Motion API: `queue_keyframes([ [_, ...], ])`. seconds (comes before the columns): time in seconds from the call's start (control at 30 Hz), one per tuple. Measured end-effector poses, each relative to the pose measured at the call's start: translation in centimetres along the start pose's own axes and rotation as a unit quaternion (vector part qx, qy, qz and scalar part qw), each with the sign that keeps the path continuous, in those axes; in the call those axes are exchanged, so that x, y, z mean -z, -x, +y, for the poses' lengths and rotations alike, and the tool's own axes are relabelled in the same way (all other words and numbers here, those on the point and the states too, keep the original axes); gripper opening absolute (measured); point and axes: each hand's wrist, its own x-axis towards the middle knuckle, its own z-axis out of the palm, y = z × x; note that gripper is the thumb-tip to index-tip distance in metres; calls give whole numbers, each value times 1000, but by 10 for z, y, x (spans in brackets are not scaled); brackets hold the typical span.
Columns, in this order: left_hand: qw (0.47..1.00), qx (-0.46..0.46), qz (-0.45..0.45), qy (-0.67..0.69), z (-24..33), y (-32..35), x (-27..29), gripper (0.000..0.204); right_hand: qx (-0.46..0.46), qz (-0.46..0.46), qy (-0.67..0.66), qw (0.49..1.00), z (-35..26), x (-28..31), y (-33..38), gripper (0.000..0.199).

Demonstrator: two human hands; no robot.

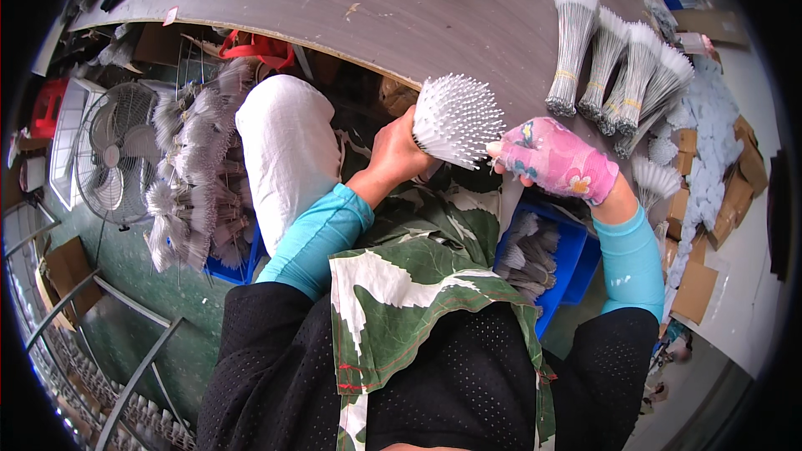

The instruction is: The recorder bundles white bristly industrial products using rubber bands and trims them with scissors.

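My left hand (pixel 396 147) is wrapped round a bundle of thin brushes (pixel 458 119), whose white tips fan out in a dome. Below the tips, the rest of that bundle is hidden by my hand and lap. My right hand (pixel 561 156), in a pink flowered fingerless glove, is closed with thumb and fingers pinched at the right edge of the white tips. What lies in the pinch is too small to make out. Beyond my right hand, several similar tied bundles of wire-stemmed brushes (pixel 571 43) lie on the brown table.
A blue crate (pixel 547 284) with more bundles sits beside my right thigh. To the left hang many white brush bundles (pixel 196 154) near a standing fan (pixel 113 150) and metal rails (pixel 138 384). Cardboard pieces (pixel 695 291) and white packing lie at the right.
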Motion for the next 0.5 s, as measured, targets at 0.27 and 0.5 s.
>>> queue_keyframes([
  [0.27,1000,-13,10,-13,0,-1,-2,48,104,27,237,966,-10,3,-7,38],
  [0.5,1000,-22,15,-5,-1,-1,-4,49,75,19,202,976,-16,5,-1,38],
])
